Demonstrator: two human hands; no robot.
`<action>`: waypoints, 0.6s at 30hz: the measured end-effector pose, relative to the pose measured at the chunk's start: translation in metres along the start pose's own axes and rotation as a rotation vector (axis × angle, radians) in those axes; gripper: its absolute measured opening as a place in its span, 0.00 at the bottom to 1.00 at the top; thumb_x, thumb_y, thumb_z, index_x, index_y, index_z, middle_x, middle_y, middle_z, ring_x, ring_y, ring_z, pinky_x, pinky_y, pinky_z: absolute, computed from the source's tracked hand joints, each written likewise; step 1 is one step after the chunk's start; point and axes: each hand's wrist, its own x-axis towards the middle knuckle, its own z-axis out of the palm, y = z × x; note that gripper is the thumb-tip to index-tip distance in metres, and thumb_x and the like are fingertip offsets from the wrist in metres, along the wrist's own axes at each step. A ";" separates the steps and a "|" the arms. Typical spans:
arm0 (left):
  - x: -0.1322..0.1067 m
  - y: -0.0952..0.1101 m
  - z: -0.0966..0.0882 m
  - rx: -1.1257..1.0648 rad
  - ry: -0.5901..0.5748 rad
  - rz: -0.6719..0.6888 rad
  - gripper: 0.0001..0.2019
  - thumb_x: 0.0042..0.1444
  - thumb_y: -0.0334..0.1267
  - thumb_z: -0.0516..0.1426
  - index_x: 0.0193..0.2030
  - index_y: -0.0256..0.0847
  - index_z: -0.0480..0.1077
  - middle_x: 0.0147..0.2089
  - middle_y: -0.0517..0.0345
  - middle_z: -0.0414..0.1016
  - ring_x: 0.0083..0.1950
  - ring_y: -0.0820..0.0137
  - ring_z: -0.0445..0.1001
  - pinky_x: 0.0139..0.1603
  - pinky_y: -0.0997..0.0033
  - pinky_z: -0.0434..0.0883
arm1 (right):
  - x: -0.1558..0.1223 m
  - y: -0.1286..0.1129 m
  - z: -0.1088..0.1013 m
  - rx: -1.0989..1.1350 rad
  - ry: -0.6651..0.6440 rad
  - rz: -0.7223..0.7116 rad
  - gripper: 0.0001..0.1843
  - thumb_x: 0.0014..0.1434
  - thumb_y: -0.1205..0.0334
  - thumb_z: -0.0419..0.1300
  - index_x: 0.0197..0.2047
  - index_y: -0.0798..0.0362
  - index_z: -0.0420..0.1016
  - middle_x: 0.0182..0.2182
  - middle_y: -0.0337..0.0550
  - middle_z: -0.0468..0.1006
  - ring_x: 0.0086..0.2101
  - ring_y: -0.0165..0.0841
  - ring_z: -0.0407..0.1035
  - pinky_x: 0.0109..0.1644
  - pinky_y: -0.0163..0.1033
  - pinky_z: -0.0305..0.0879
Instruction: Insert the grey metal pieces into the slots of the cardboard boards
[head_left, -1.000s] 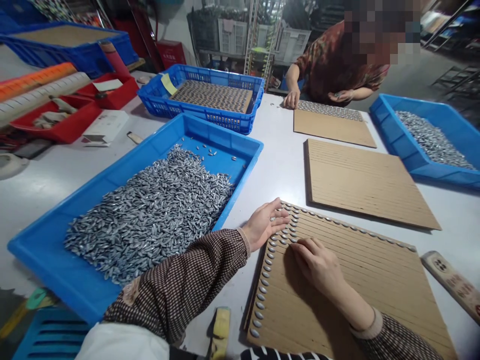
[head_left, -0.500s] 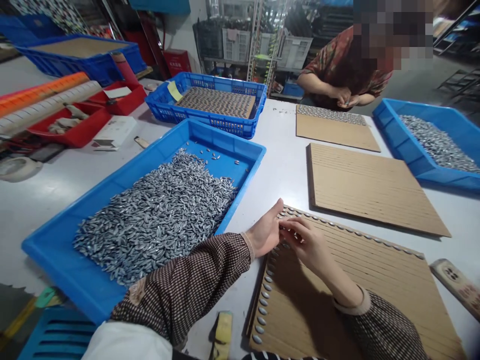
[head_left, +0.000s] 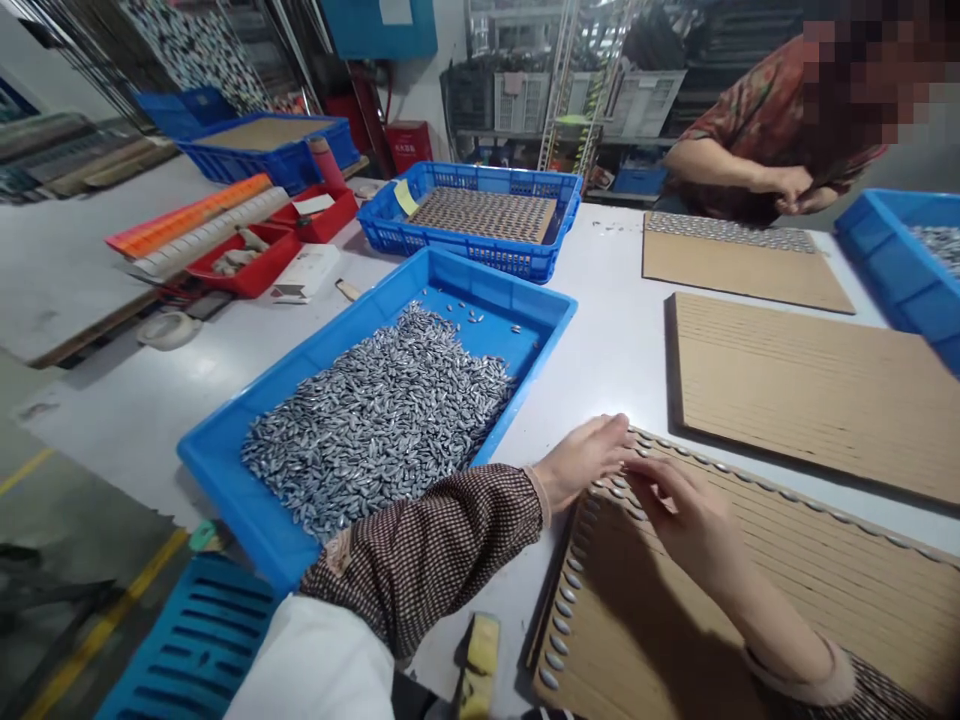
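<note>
A brown cardboard sheet (head_left: 675, 620) with ruled grooves lies in front of me. Small silvery pointed-oval pieces (head_left: 559, 626) line its left and far edges. At its far left corner, my left hand (head_left: 589, 462) bends over the edge with fingers pressed together; what they hold is hidden. Just right of it, my right hand (head_left: 686, 515) is closed in a pinch over the sheet, its fingertips meeting the left fingers. Whatever sits in that pinch is too small to make out. A blue tray (head_left: 247, 510) with a heap of the same silvery pieces (head_left: 382, 410) stands left of the sheet.
Another cardboard stack (head_left: 817, 390) lies beyond mine. Across the table a person (head_left: 780, 150) works beside a partly filled sheet (head_left: 750, 268). A blue crate (head_left: 469, 255) holds a filled sheet. Red bins (head_left: 251, 275) stand left; a yellow block (head_left: 481, 645) lies near me.
The view has swung left, so things appear shifted right. My left hand has turned more palm-down, its thumb no longer sticking up. My right hand stays pinched beside it.
</note>
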 end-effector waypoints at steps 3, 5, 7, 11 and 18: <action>0.002 0.038 -0.023 0.207 0.164 0.361 0.17 0.59 0.49 0.55 0.49 0.39 0.68 0.50 0.46 0.73 0.48 0.67 0.73 0.54 0.61 0.66 | -0.020 -0.001 -0.011 0.104 -0.029 0.150 0.05 0.63 0.61 0.57 0.41 0.50 0.73 0.34 0.43 0.77 0.29 0.31 0.70 0.31 0.35 0.68; 0.005 0.068 -0.053 0.507 0.329 0.612 0.14 0.60 0.45 0.54 0.49 0.41 0.68 0.48 0.49 0.74 0.49 0.67 0.72 0.55 0.62 0.66 | -0.037 -0.001 -0.015 0.145 -0.095 0.196 0.05 0.63 0.60 0.57 0.39 0.50 0.73 0.34 0.43 0.77 0.29 0.31 0.70 0.29 0.34 0.68; 0.012 0.089 -0.089 0.929 0.502 0.687 0.16 0.60 0.43 0.53 0.52 0.41 0.67 0.53 0.48 0.73 0.55 0.65 0.69 0.60 0.60 0.62 | -0.053 -0.002 -0.012 0.137 -0.128 0.194 0.06 0.64 0.61 0.56 0.38 0.50 0.73 0.35 0.44 0.77 0.32 0.31 0.71 0.31 0.34 0.69; 0.029 0.086 -0.151 1.649 0.586 0.276 0.27 0.60 0.48 0.52 0.64 0.42 0.60 0.70 0.45 0.54 0.70 0.53 0.50 0.68 0.48 0.48 | -0.070 -0.006 0.003 0.036 -0.101 0.150 0.09 0.65 0.63 0.53 0.39 0.51 0.75 0.36 0.46 0.77 0.36 0.33 0.73 0.38 0.36 0.72; 0.032 0.051 -0.176 1.968 0.485 0.174 0.29 0.60 0.55 0.47 0.66 0.49 0.59 0.68 0.46 0.55 0.68 0.52 0.51 0.66 0.49 0.45 | -0.069 -0.009 0.028 -0.075 -0.059 0.084 0.10 0.64 0.68 0.53 0.42 0.51 0.75 0.37 0.46 0.78 0.37 0.33 0.73 0.41 0.38 0.72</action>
